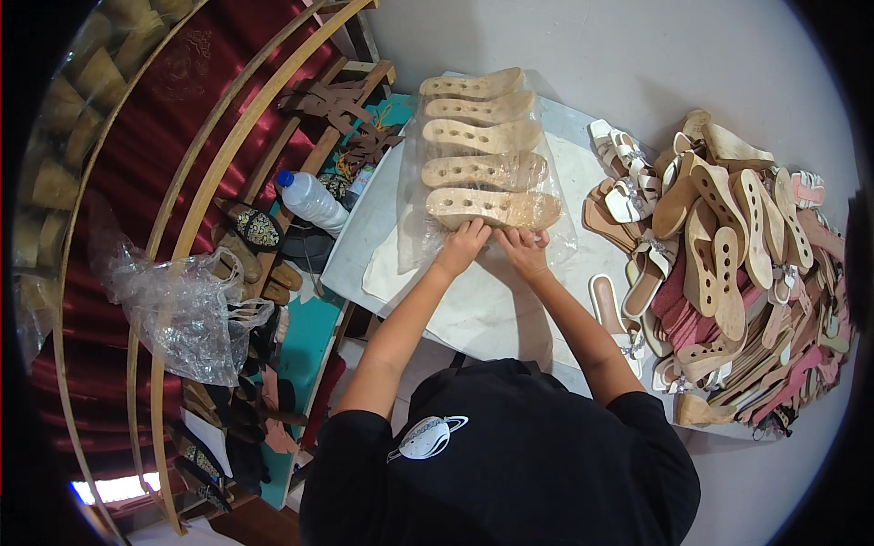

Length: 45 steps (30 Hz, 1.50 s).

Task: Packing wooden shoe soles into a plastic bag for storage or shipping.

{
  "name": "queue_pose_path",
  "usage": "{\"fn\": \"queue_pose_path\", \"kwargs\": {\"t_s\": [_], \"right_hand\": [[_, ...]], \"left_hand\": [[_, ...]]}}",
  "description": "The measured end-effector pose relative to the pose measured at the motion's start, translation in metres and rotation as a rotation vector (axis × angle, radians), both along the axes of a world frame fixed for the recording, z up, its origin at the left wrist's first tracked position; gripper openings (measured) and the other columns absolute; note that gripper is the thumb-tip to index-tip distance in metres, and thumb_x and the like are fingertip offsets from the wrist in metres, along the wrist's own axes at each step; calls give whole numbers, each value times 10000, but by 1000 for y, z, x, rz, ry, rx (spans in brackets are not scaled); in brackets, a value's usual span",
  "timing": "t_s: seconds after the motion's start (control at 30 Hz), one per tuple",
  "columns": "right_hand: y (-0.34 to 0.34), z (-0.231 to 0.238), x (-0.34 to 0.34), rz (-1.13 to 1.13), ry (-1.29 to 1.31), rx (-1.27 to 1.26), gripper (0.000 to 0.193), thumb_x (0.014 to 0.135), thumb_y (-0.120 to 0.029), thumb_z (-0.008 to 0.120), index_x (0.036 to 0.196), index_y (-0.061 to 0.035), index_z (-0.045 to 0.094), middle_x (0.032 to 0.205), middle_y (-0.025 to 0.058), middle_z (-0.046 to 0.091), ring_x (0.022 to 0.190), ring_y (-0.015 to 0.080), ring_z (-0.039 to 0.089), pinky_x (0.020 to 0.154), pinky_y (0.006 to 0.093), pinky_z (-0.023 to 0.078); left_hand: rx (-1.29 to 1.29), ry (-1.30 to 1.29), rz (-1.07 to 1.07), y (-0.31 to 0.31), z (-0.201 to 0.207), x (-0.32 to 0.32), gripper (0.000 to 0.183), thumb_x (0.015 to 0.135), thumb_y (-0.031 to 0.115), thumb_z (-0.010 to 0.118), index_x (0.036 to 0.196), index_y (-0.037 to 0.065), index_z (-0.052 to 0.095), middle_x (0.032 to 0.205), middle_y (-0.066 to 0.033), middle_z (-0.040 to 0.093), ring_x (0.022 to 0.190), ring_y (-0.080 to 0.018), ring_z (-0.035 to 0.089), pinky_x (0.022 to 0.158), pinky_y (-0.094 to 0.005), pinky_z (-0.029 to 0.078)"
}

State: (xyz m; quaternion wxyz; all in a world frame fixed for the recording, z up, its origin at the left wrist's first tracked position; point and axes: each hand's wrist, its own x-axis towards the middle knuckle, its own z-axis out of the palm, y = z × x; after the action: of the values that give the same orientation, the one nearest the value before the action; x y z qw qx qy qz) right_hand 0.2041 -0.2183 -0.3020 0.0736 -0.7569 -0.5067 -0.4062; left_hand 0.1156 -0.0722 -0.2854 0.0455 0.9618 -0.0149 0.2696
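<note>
A clear plastic bag [414, 214] lies on the table with several pale wooden wedge soles inside, stacked in a row from near to far. The nearest wedge sole [496, 209] has round holes along its side. At its near edge, left of its middle, my left hand [465, 246] is closed on the plastic, fingers bent. A little to the right, my right hand [523, 251] also has its fingers curled on the bag's near edge. My fingertips are partly hidden against the sole and film.
A heap of loose wooden wedge soles [701, 255], sandals and insoles covers the table's right side. White cloth [464, 314] lies under the bag. To the left are a water bottle [312, 200], a rack with wooden rails [218, 150] and a crumpled plastic bag [196, 314].
</note>
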Motion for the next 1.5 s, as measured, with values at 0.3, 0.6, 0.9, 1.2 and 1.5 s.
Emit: {"fn": "queue_pose_path", "kwargs": {"t_s": [0.3, 0.6, 0.9, 1.2, 1.5], "right_hand": [[-5, 22, 11, 138, 147, -59, 205, 725, -216, 511, 925, -212, 555, 925, -65, 506, 894, 110, 452, 814, 365, 267], [-29, 62, -13, 268, 506, -47, 228, 697, -166, 642, 905, -152, 552, 982, -13, 531, 941, 146, 481, 817, 402, 298], [-36, 55, -44, 412, 1120, -57, 195, 767, -113, 598, 952, -72, 551, 900, 77, 569, 738, 197, 578, 570, 294, 451], [-10, 13, -42, 115, 2447, 480, 400, 800, -340, 632, 1033, -38, 513, 895, 46, 521, 787, 153, 537, 683, 263, 464], [30, 45, -43, -100, 2495, 819, 534, 735, -484, 655, 1009, -56, 490, 848, 48, 487, 809, 138, 487, 613, 228, 376]], "left_hand": [[35, 88, 44, -6, 5, -3, 170, 708, 101, 535, 869, 95, 480, 840, -34, 445, 803, -173, 515, 567, -261, 509], [-168, 71, 25, -10, 27, -32, 291, 674, 76, 576, 950, 67, 481, 865, -70, 452, 831, -237, 474, 704, -334, 443], [18, -11, 176, 5, 9, -18, 236, 688, 38, 533, 915, 57, 470, 875, -78, 451, 862, -240, 474, 706, -340, 444], [-129, 96, 124, 2, 4, -13, 226, 689, 119, 595, 890, 98, 495, 807, -70, 498, 745, -243, 536, 660, -361, 450], [-31, 153, 68, -6, 16, -17, 132, 687, 134, 590, 804, 97, 541, 747, -71, 506, 741, -236, 541, 636, -352, 447]]}}
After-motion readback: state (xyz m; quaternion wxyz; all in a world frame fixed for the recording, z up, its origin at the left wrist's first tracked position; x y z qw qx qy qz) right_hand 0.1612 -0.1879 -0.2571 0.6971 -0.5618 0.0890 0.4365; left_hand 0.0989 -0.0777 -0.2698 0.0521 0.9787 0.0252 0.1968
